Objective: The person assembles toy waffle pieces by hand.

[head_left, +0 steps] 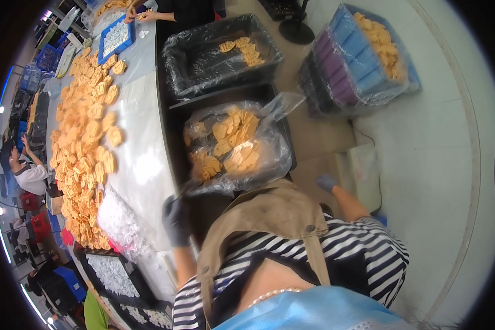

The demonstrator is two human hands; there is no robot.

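At the table's edge is my left hand [176, 221] in a dark grey glove, its fingers drawn together beside the rim of the near black bin. What they hold, if anything, I cannot make out. Inside that bin [292, 148] a clear plastic liner [278, 113] surrounds several piles of orange-tan plastic pieces [236, 129]. My right hand [326, 182], gloved in grey, is out to the right of the bin with fingers loosely extended and nothing visible in it. A large heap of the same orange-tan pieces [85, 159] covers the left part of the table [143, 126].
A second lined black bin [176, 60] stands beyond, holding a few pieces. At the far right are stacked blue and purple crates [341, 60]. A bag of white parts [121, 220], a tray of white parts [113, 278] and a blue tray [100, 50] rest on the table. Other people work nearby.
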